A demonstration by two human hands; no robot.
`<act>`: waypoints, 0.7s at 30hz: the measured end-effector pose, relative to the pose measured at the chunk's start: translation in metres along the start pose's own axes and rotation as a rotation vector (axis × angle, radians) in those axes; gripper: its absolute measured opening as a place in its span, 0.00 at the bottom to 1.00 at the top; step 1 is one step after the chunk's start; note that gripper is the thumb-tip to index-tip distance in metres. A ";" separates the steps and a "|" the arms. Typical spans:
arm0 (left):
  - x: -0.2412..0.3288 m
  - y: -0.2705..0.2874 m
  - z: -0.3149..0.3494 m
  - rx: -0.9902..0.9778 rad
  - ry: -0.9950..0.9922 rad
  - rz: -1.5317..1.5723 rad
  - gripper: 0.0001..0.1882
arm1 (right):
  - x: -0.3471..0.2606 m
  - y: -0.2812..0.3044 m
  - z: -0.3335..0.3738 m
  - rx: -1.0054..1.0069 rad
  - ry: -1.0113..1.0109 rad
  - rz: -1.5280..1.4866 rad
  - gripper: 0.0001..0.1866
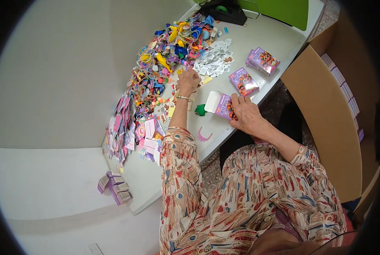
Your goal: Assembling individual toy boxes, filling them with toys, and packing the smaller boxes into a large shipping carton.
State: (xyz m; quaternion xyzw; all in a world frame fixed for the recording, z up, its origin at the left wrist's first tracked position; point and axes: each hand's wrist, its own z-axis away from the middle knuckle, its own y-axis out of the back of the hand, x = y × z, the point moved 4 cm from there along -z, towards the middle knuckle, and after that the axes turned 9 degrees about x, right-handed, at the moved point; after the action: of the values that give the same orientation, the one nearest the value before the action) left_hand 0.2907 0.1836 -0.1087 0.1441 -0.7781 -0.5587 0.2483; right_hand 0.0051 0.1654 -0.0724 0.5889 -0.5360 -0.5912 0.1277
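Note:
My left hand (188, 80) reaches out over the table and rests at the near edge of a heap of colourful small toys and balloons (173, 46), fingers curled down; whether it grips anything I cannot tell. A thin bracelet circles that wrist. My right hand (246, 114) holds a small purple carton with an open white flap (219, 104) flat on the table near the front edge. A green item (200, 110) lies just left of the carton. A pink curved piece (204, 137) lies nearer to me.
Closed purple cartons (243, 81) and a stack of them (263, 60) lie to the right. White paper slips (215, 61) sit behind my left hand. Flat purple cards (130, 127) spread at the left, folded cartons (114, 188) at the table's near-left corner. A large cardboard box (326, 106) stands right.

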 end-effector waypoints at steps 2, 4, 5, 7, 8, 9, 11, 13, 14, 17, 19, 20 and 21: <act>-0.005 -0.001 0.003 0.051 -0.050 0.005 0.09 | -0.003 0.001 -0.001 0.013 0.009 0.000 0.41; -0.007 0.006 0.008 0.142 -0.081 0.117 0.09 | -0.005 0.002 -0.003 0.005 0.012 0.004 0.40; -0.005 0.013 0.011 0.228 -0.109 0.234 0.08 | -0.005 0.002 -0.003 0.010 0.014 0.004 0.40; -0.003 0.038 0.029 0.345 -0.140 0.274 0.07 | -0.005 -0.002 -0.004 -0.029 0.002 -0.007 0.39; -0.003 0.048 0.033 0.300 -0.045 0.423 0.08 | -0.004 -0.003 -0.004 -0.030 -0.003 -0.008 0.39; -0.001 0.057 0.039 0.254 0.055 0.569 0.09 | -0.002 -0.003 -0.004 -0.021 -0.003 0.002 0.39; 0.030 0.071 0.052 0.203 0.114 0.718 0.07 | 0.008 -0.002 -0.002 -0.013 -0.026 0.010 0.39; 0.055 0.084 0.075 0.090 0.220 0.842 0.04 | 0.008 -0.002 -0.005 -0.029 -0.037 0.004 0.39; 0.057 0.087 0.086 0.143 0.141 0.852 0.03 | 0.002 -0.002 -0.008 -0.040 -0.024 0.001 0.39; 0.079 0.090 0.120 0.259 -0.098 0.549 0.04 | -0.010 -0.004 -0.011 -0.054 0.018 0.031 0.38; 0.091 0.092 0.129 0.278 -0.177 0.358 0.05 | -0.011 -0.007 -0.010 -0.065 0.011 0.031 0.37; 0.097 0.095 0.132 0.300 -0.239 0.306 0.06 | -0.012 -0.007 -0.010 -0.077 0.016 0.032 0.37; 0.102 0.099 0.135 0.321 -0.300 0.254 0.07 | -0.011 -0.006 -0.011 -0.066 0.025 0.026 0.36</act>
State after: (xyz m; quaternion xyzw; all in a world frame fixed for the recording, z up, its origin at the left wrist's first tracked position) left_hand 0.1367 0.2728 -0.0270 -0.0017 -0.8968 -0.4076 0.1723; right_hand 0.0200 0.1711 -0.0676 0.5847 -0.5223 -0.5994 0.1615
